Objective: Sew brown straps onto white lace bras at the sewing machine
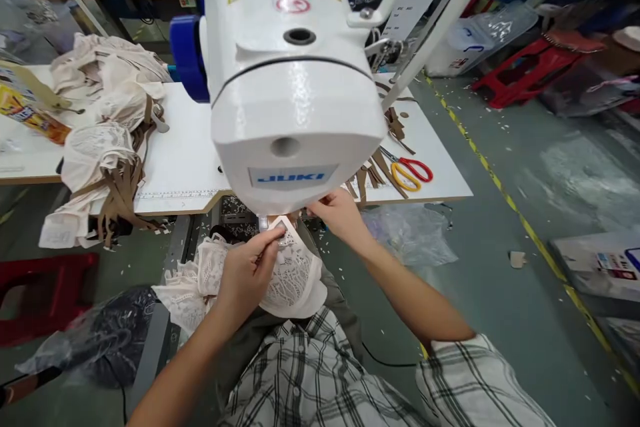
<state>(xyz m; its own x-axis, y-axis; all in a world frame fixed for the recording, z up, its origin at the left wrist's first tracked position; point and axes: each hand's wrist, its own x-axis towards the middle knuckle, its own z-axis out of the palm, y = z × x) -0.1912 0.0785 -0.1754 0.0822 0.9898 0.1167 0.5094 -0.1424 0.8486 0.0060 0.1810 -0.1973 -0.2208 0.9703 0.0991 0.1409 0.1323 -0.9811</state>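
Observation:
A white sewing machine (297, 120) with a blue JUKI label fills the upper middle of the head view. Beneath its head, my left hand (250, 273) pinches the upper point of a cream lace bra (293, 280), whose cup hangs above my lap. More of the lace bunches up to the left of that hand. My right hand (343, 217) is closed at the machine's lower right edge, its fingertips close together beside the bra's point. What those fingertips grip is too small and partly hidden by the machine head.
Left on the white table (185, 147) lies a heap of cream bras (103, 140) with brown straps (120, 193). Red-and-yellow scissors (410, 170) and brown strap pieces (383, 170) lie on the right. Red stools (543, 63) and plastic bags (413, 233) stand or lie about the floor.

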